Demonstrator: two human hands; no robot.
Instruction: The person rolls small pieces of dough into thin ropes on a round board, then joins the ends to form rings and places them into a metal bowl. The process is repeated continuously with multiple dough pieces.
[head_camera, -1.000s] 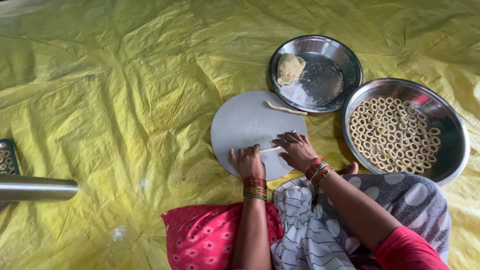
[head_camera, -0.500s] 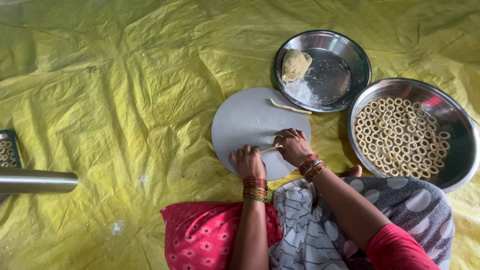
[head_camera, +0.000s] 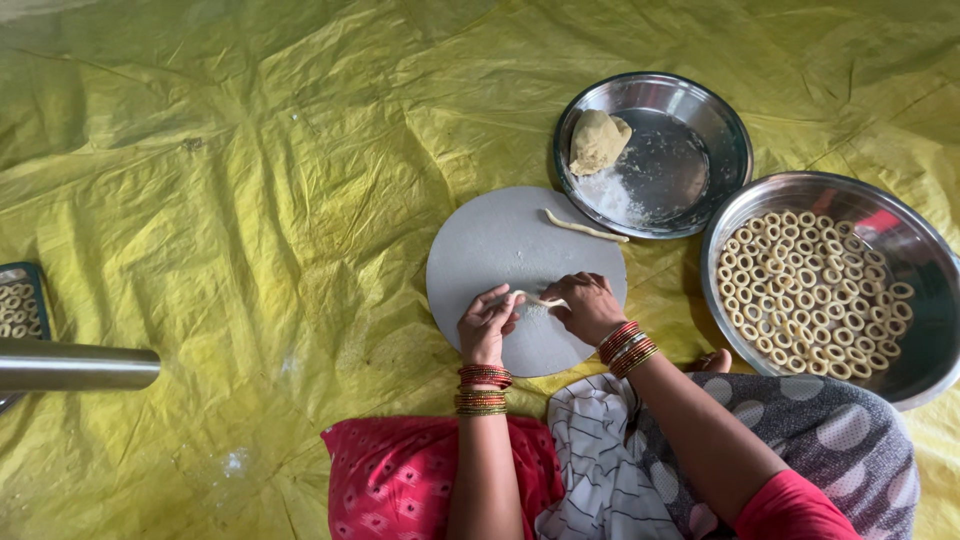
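Both hands work at the near edge of a round grey board (head_camera: 500, 250) lying flat on a yellow plastic sheet (head_camera: 250, 200). The left hand (head_camera: 485, 325) and the right hand (head_camera: 585, 305) each pinch one end of a short, thin dough strip (head_camera: 535, 298), fingers closed narrowly on it. The strip sits just above the board surface, between the two hands. Both wrists carry red and gold bangles.

A second rolled dough strip (head_camera: 585, 227) lies on the far right part of the board, apart from the hands. Just beyond the board stands a steel plate (head_camera: 700, 120) holding a dough lump (head_camera: 598, 140) and a patch of white flour. To the right, a large steel bowl (head_camera: 920, 260) contains many small dough rings (head_camera: 810, 290). At the left edge, a steel cylinder (head_camera: 75, 366) projects into view, next to a partly visible tray (head_camera: 25, 300) with more rings.
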